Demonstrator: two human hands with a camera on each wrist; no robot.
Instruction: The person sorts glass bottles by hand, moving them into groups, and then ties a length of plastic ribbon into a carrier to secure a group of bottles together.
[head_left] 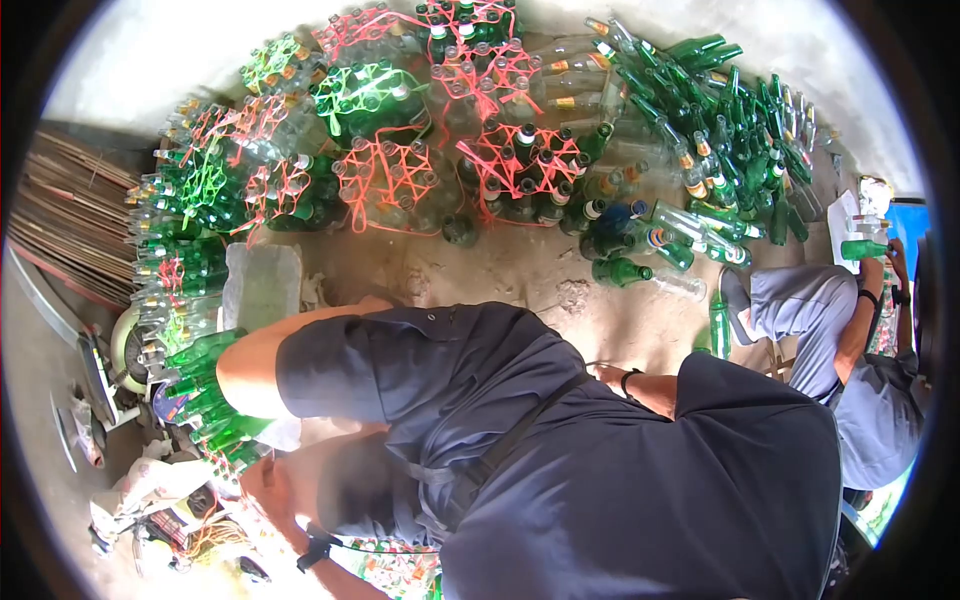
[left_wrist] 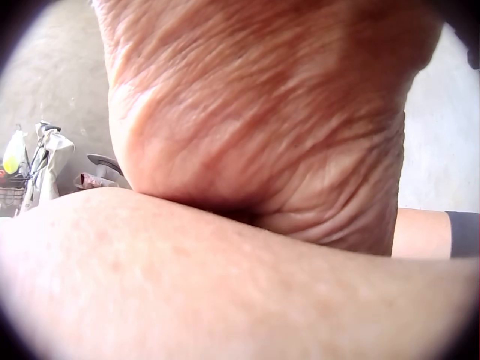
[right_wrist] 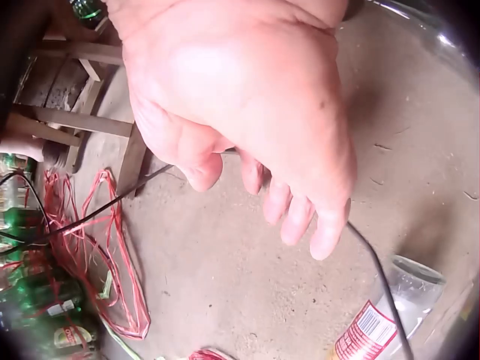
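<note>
In the head view, my left hand (head_left: 268, 492) rests against a bare leg near the lower left. The left wrist view shows its palm (left_wrist: 255, 127) pressed on bare skin (left_wrist: 225, 277), with the fingers out of sight. My right hand (head_left: 607, 376) is beside my shorts in the head view, partly covered by clothing. In the right wrist view this hand (right_wrist: 247, 120) hangs above the floor with loosely bent fingers. A black cable (right_wrist: 379, 274) passes behind it; whether they touch is unclear.
Green and clear bottles, many bundled with pink or green string (head_left: 385, 185), line the wall. Another person (head_left: 870, 400) at the right holds a green bottle (head_left: 862, 250). A wooden stool (right_wrist: 82, 120) and a clear labelled bottle (right_wrist: 390, 315) stand near my right hand.
</note>
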